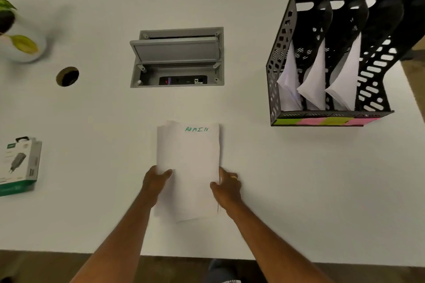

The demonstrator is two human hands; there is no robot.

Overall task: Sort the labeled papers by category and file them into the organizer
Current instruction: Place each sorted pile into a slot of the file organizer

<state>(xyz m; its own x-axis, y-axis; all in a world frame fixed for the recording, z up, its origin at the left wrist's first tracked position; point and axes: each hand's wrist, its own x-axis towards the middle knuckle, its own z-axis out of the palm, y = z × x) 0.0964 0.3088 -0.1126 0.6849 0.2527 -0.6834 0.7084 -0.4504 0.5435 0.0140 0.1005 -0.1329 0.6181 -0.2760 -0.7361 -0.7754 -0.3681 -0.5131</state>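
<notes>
- A potted plant (13,37) in a white pot stood at the far left edge of the white bench (287,179), partly out of view.
- A boxed charger (19,165) lay at the left edge, nearer the front.
- A round cable hole (67,76) sat in the bench surface between the plant and the middle.
- A grey power socket box (177,57), its lid raised, was sunk into the middle of the bench.
- The left hand (156,179) gripped the left side of a stack of papers (188,167), thumb over the top sheet.
- The stack lay near the front edge, in the middle, its top sheet marked "ADMIN" (197,129) in green.
- The right hand (226,185) held the stack's right side, fingers curled round the edge; a ring (234,177) showed on one finger.
- A black file organizer (282,57) stood toward the far right corner, well apart from the stack, with white sheets (315,80) leaning in three of its slots.
- Green and pink sticky notes (322,121) ran along the organizer's front lip; their writing was too small to read.
</notes>
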